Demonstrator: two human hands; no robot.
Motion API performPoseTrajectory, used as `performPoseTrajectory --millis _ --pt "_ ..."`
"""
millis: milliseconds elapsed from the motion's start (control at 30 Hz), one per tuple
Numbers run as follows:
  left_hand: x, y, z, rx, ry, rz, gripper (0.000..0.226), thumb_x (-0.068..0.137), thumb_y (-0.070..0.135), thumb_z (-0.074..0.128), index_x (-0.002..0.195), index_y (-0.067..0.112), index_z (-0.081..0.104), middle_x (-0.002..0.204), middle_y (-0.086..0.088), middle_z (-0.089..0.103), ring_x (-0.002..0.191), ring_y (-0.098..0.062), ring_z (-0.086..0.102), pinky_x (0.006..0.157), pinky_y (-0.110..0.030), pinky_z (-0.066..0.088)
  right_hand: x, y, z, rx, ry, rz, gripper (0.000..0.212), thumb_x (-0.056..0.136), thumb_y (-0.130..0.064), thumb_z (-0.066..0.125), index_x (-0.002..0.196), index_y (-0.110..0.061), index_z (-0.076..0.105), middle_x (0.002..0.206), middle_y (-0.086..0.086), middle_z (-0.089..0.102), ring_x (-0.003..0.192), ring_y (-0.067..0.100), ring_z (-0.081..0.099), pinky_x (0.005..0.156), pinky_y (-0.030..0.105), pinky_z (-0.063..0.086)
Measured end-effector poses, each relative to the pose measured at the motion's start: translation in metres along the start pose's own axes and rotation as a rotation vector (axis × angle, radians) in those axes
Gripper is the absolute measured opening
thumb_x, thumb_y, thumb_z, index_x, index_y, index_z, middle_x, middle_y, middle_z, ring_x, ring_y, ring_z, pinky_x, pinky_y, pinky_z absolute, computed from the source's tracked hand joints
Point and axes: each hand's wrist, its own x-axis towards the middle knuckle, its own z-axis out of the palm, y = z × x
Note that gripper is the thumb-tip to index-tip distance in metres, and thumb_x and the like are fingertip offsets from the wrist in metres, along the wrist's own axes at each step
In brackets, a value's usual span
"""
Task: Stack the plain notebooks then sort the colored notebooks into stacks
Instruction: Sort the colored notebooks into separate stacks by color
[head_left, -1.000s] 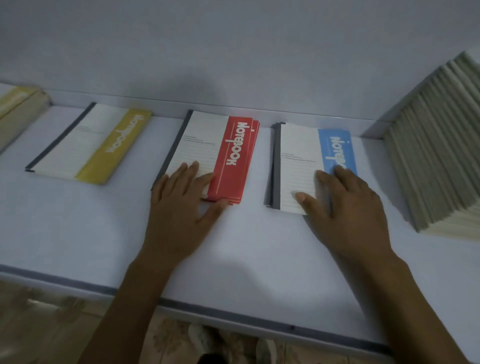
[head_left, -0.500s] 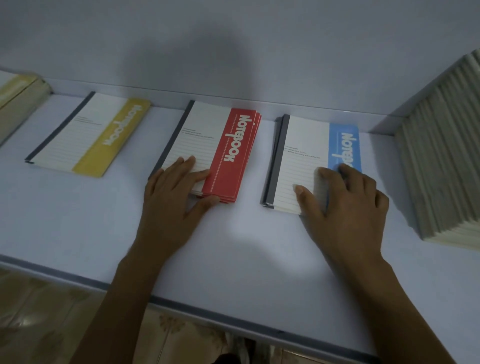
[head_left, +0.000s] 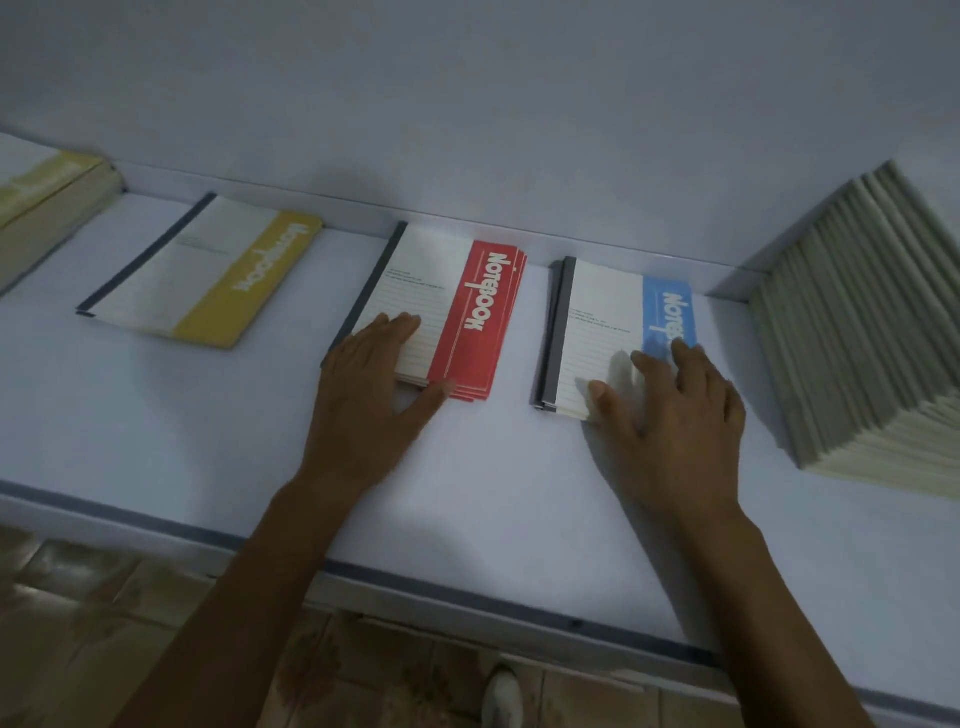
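Three colored notebook stacks lie on the white table (head_left: 493, 483). The yellow-banded stack (head_left: 208, 278) is at the left, the red-banded stack (head_left: 452, 306) in the middle, the blue-banded stack (head_left: 618, 322) to its right. My left hand (head_left: 374, 395) rests flat on the near corner of the red stack, its thumb against the front edge. My right hand (head_left: 670, 421) lies on the near right part of the blue stack, fingers spread, thumb at the front edge. A tall slanted stack of plain grey notebooks (head_left: 872, 332) stands at the far right.
Another thick stack with a yellowish cover (head_left: 47, 208) sits at the far left edge. A pale wall rises right behind the notebooks. The table's front edge has a dark strip (head_left: 467, 597), with tiled floor and a shoe below it.
Both hands stay on their stacks and have shifted only slightly. The blue stack has turned a little straighter. The head camera has tilted, so the scene sits lower in view.
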Motion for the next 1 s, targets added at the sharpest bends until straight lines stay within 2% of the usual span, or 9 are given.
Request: performPoseTrajectory --millis 67,167,300,467,533,633,767,867,1000 --pt "-0.004 0.004 -0.008 -0.054 0.031 0.013 0.065 0.083 0.045 0.058 0.135 0.009 0.047 0.139 -0.012 0.049 0.132 -0.029 0.041 0.110 -0.049 0.033 -0.016 -0.014 -0.004 0.040 0.025 0.018 0.061 0.089 -0.057 0.041 0.130 -0.013 0.054 0.144 0.018 0.042 0.136 0.034 0.033 0.111 0.050 0.023" --pt "-0.020 0.001 -0.035 -0.062 0.039 0.041 0.060 0.087 0.041 0.061 0.138 0.015 0.043 0.146 -0.004 0.042 0.136 -0.021 0.036 0.111 -0.042 0.033 -0.045 -0.051 -0.002 0.066 0.028 0.039 0.055 0.092 -0.053 0.049 0.131 -0.014 0.053 0.142 0.016 0.045 0.134 0.033 0.037 0.112 0.051 0.024" --pt "-0.064 -0.055 -0.096 0.014 0.029 0.126 0.056 0.088 0.049 0.053 0.137 0.021 0.046 0.149 0.004 0.037 0.138 -0.014 0.031 0.110 -0.036 0.031 -0.089 -0.132 0.015 0.119 0.040 0.017 0.055 0.091 -0.052 0.050 0.131 -0.014 0.053 0.141 0.016 0.047 0.133 0.032 0.039 0.113 0.052 0.022" --pt "-0.133 -0.169 -0.183 0.066 0.060 -0.014 0.065 0.083 0.059 0.043 0.137 0.023 0.046 0.146 0.004 0.040 0.133 -0.014 0.035 0.105 -0.028 0.028 -0.140 -0.256 0.049 0.185 0.012 -0.159 0.057 0.087 -0.054 0.043 0.126 -0.015 0.057 0.136 0.016 0.052 0.130 0.032 0.044 0.109 0.055 0.028" --pt "-0.159 -0.205 -0.215 0.069 0.087 -0.083 0.069 0.082 0.061 0.037 0.138 0.020 0.045 0.145 0.001 0.042 0.132 -0.018 0.038 0.106 -0.031 0.028 -0.157 -0.300 0.059 0.197 -0.029 -0.231 0.059 0.087 -0.058 0.037 0.126 -0.018 0.057 0.137 0.013 0.051 0.132 0.030 0.042 0.110 0.054 0.027" --pt "-0.181 -0.240 -0.253 0.078 0.154 -0.163 0.065 0.084 0.059 0.041 0.138 0.021 0.045 0.144 0.000 0.043 0.132 -0.020 0.038 0.106 -0.031 0.027 -0.177 -0.354 0.066 0.233 -0.091 -0.302 0.062 0.086 -0.060 0.033 0.128 -0.020 0.057 0.139 0.011 0.050 0.134 0.028 0.040 0.111 0.053 0.025" --pt "-0.183 -0.267 -0.280 0.048 0.193 -0.196 0.058 0.086 0.047 0.049 0.137 0.020 0.046 0.144 0.002 0.043 0.132 -0.017 0.038 0.104 -0.026 0.026 -0.180 -0.399 0.070 0.240 -0.104 -0.369 0.067 0.085 -0.062 0.028 0.128 -0.020 0.057 0.138 0.011 0.051 0.133 0.029 0.042 0.111 0.054 0.025" --pt "-0.172 -0.281 -0.284 0.041 0.195 -0.184 0.053 0.090 0.042 0.056 0.137 0.019 0.046 0.143 0.001 0.044 0.131 -0.017 0.039 0.105 -0.027 0.029 -0.172 -0.415 0.076 0.231 -0.129 -0.381 0.061 0.086 -0.059 0.038 0.129 -0.019 0.056 0.138 0.011 0.051 0.134 0.028 0.041 0.111 0.054 0.027" --pt "-0.143 -0.296 -0.286 0.044 0.197 -0.111 0.055 0.088 0.048 0.049 0.135 0.019 0.049 0.143 0.003 0.045 0.131 -0.013 0.039 0.104 -0.027 0.032 -0.144 -0.440 0.089 0.289 -0.165 -0.373 0.060 0.086 -0.055 0.045 0.132 -0.018 0.053 0.138 0.006 0.051 0.135 0.024 0.038 0.111 0.048 0.029"
